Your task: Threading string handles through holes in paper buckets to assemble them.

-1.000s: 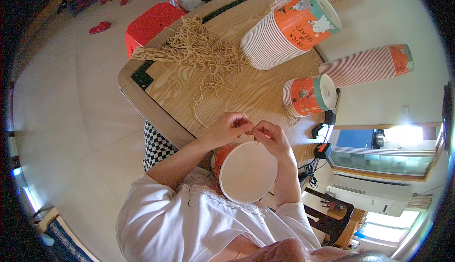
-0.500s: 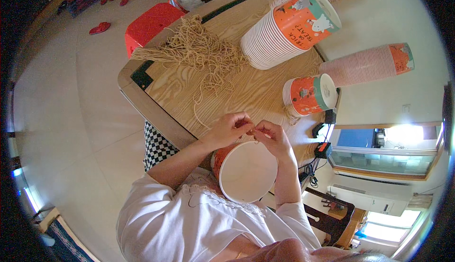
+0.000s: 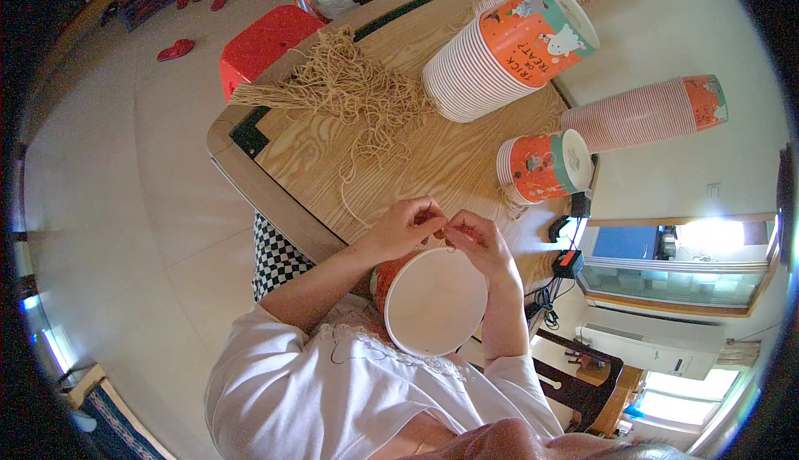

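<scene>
Two hands meet at the twelve o'clock of one paper bucket! Left hand at eleven, right hand at one, fingers curled in, tips pinched close; what thin thing they might have hold of, I can't tell. That bucket looks light and thin-walled, stiffest at the rim, likely to dent if squeezed mid-wall, perhaps slippery outside; the rim's the place to grip. And it sits at six o'clock from the fingertips, mouth facing up, close by the white shirt, right forearm along its three o'clock. Tangled cord lies at eleven from the hands, a short bucket stack at two.
</scene>
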Action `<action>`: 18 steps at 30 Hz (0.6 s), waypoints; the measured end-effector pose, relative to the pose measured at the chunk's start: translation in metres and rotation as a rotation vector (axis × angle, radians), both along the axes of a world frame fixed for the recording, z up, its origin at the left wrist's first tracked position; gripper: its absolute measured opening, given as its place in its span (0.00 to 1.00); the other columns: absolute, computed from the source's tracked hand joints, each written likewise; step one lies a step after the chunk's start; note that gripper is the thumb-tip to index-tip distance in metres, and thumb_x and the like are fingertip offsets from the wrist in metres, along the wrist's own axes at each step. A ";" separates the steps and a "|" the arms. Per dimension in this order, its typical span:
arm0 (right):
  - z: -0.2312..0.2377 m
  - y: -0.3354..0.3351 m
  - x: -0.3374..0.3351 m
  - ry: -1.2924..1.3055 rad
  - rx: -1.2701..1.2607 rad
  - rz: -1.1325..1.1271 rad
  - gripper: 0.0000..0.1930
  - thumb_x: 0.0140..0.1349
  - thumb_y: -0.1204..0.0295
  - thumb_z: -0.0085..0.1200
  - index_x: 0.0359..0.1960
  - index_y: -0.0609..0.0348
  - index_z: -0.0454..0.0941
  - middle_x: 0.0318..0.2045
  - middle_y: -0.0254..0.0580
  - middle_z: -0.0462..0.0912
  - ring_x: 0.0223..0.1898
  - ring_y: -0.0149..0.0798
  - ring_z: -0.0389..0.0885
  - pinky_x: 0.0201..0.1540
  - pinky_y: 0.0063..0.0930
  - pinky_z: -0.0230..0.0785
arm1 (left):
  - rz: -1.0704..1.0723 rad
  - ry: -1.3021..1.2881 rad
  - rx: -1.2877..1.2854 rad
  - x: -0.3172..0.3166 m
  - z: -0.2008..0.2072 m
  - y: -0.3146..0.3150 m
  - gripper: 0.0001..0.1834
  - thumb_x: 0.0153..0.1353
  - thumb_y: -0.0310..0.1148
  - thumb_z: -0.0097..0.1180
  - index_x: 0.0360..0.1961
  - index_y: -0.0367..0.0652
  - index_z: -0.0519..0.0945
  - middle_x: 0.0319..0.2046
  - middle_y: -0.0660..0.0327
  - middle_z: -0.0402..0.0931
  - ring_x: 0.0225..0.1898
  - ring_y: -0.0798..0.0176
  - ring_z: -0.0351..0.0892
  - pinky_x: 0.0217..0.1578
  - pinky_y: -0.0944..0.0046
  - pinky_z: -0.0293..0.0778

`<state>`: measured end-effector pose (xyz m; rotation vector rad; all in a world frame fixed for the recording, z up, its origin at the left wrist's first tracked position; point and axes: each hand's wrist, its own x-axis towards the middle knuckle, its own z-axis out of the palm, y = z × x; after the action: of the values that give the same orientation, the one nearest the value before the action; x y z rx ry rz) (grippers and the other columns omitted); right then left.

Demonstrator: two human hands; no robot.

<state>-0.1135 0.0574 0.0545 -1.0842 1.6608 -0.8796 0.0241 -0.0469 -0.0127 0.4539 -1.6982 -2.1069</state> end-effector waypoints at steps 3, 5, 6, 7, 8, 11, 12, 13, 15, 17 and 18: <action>0.004 0.001 0.001 -0.071 0.014 -0.034 0.07 0.60 0.72 0.49 0.32 0.63 0.74 0.29 0.34 0.77 0.32 0.27 0.74 0.37 0.21 0.67 | -0.033 -0.007 0.084 -0.002 -0.001 0.000 0.10 0.58 0.34 0.51 0.30 0.37 0.75 0.21 0.64 0.74 0.21 0.74 0.70 0.23 0.71 0.67; 0.003 0.001 0.002 -0.105 0.018 -0.047 0.07 0.60 0.71 0.48 0.33 0.63 0.74 0.29 0.34 0.77 0.32 0.28 0.74 0.37 0.20 0.67 | -0.070 0.012 0.191 0.000 -0.002 0.000 0.10 0.59 0.34 0.51 0.30 0.37 0.75 0.21 0.64 0.74 0.21 0.74 0.70 0.23 0.71 0.67; 0.004 0.000 0.002 -0.141 0.011 -0.039 0.07 0.60 0.71 0.49 0.33 0.63 0.74 0.29 0.34 0.77 0.33 0.28 0.74 0.38 0.20 0.67 | -0.108 0.032 0.297 0.000 -0.002 0.000 0.09 0.59 0.34 0.50 0.30 0.38 0.74 0.21 0.65 0.74 0.21 0.75 0.70 0.23 0.72 0.67; 0.005 0.000 0.001 -0.173 0.003 -0.036 0.07 0.60 0.71 0.49 0.33 0.62 0.74 0.29 0.34 0.77 0.33 0.28 0.73 0.38 0.20 0.67 | -0.109 0.033 0.297 0.000 -0.003 0.000 0.09 0.59 0.34 0.50 0.30 0.38 0.74 0.21 0.65 0.74 0.21 0.75 0.70 0.23 0.72 0.67; 0.004 0.000 0.001 -0.172 0.003 -0.036 0.07 0.60 0.71 0.49 0.33 0.62 0.74 0.29 0.34 0.77 0.33 0.28 0.73 0.38 0.20 0.67 | -0.112 0.059 0.322 -0.002 -0.006 0.001 0.09 0.60 0.34 0.50 0.31 0.39 0.74 0.22 0.65 0.74 0.21 0.75 0.69 0.22 0.72 0.66; 0.001 0.002 -0.002 -0.269 -0.013 -0.058 0.07 0.60 0.70 0.50 0.32 0.62 0.74 0.30 0.35 0.77 0.33 0.27 0.73 0.37 0.20 0.66 | -0.129 0.105 0.388 -0.003 -0.006 0.002 0.09 0.60 0.35 0.50 0.31 0.39 0.74 0.22 0.66 0.74 0.21 0.75 0.69 0.22 0.72 0.66; 0.001 0.002 -0.002 -0.274 -0.001 -0.077 0.07 0.59 0.70 0.51 0.32 0.62 0.74 0.29 0.35 0.77 0.33 0.27 0.73 0.37 0.19 0.66 | -0.140 0.126 0.429 -0.004 -0.005 0.002 0.09 0.60 0.35 0.50 0.31 0.39 0.74 0.23 0.66 0.74 0.22 0.75 0.70 0.22 0.72 0.66; -0.001 0.002 -0.003 -0.282 0.013 -0.093 0.08 0.59 0.70 0.51 0.32 0.62 0.74 0.29 0.34 0.77 0.33 0.26 0.73 0.36 0.19 0.66 | -0.139 0.125 0.429 -0.003 -0.003 0.002 0.09 0.60 0.35 0.50 0.31 0.39 0.74 0.23 0.66 0.74 0.22 0.75 0.70 0.22 0.72 0.66; -0.008 0.002 -0.005 -0.251 0.016 -0.092 0.06 0.59 0.72 0.51 0.31 0.62 0.74 0.29 0.35 0.77 0.32 0.26 0.73 0.36 0.19 0.65 | -0.058 0.030 0.346 -0.002 0.002 0.003 0.10 0.60 0.36 0.50 0.31 0.39 0.74 0.22 0.66 0.74 0.22 0.74 0.70 0.23 0.72 0.67; -0.008 0.001 -0.006 -0.218 0.020 -0.092 0.05 0.58 0.74 0.51 0.30 0.63 0.73 0.28 0.35 0.77 0.32 0.26 0.73 0.36 0.18 0.65 | -0.079 -0.017 0.255 -0.001 0.001 0.000 0.12 0.60 0.39 0.50 0.33 0.41 0.74 0.23 0.66 0.74 0.24 0.74 0.71 0.24 0.72 0.67; -0.006 0.001 -0.006 -0.146 0.041 -0.066 0.05 0.58 0.74 0.51 0.30 0.63 0.73 0.28 0.34 0.76 0.31 0.25 0.72 0.35 0.18 0.64 | -0.101 -0.064 0.163 0.000 0.000 -0.001 0.13 0.60 0.42 0.49 0.34 0.43 0.74 0.24 0.67 0.74 0.26 0.73 0.71 0.25 0.73 0.67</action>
<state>-0.1196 0.0584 0.0486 -0.9196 1.5934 -0.9414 0.0236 -0.0481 -0.0122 0.4979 -1.6216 -2.3382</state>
